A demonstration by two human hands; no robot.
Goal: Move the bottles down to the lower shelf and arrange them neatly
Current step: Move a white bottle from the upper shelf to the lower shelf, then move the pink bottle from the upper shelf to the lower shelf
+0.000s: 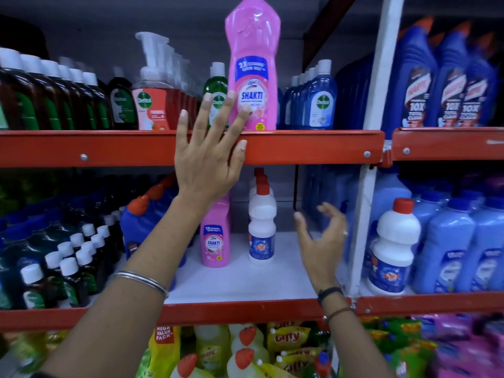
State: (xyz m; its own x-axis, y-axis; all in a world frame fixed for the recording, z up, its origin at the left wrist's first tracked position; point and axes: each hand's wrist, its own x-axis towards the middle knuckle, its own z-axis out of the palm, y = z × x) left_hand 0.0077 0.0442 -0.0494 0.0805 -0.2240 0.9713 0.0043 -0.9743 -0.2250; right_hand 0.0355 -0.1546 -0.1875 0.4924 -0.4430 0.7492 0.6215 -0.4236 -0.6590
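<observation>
A tall pink plastic Shakti bottle (253, 66) is seen upright on the upper red metal shelf (300, 147). The left hand (210, 148), spread open, is raised at its seven o'clock, fingertips overlapping the label. The right hand (320, 241) is held open and empty over the lower white shelf (245, 282), at three o'clock of a second pink bottle (215, 236).

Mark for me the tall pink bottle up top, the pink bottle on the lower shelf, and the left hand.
Tall pink bottle (252, 77): head view, on its blue label band.
Lower pink bottle (215, 242): head view, on its front label.
Left hand (208, 162): head view, back of the hand.
</observation>
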